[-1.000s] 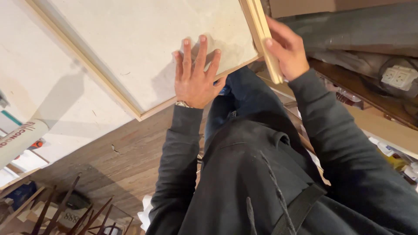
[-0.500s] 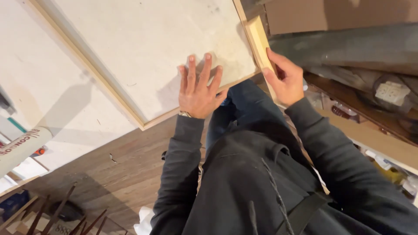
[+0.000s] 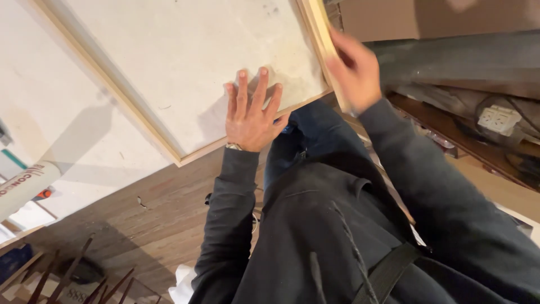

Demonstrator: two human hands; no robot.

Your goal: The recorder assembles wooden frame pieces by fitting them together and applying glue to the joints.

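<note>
Left hand (image 3: 251, 115) flat on chalky panel (image 3: 185, 62); right hand (image 3: 354, 70) on pale wood strip (image 3: 319, 31).

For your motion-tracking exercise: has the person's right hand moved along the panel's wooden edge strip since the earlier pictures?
Yes. The right hand, blurred, now sits higher up the wooden edge strip, farther from the panel's lower corner than a second ago.

The floor (image 3: 152, 225) is dark brown wood planks. A white sheet (image 3: 50, 112) lies on it at the left, with a white tube (image 3: 25, 186) near its edge. At the right, a white socket box (image 3: 498, 119) with black cords sits on a wooden shelf (image 3: 450, 141). The light is warm.
</note>
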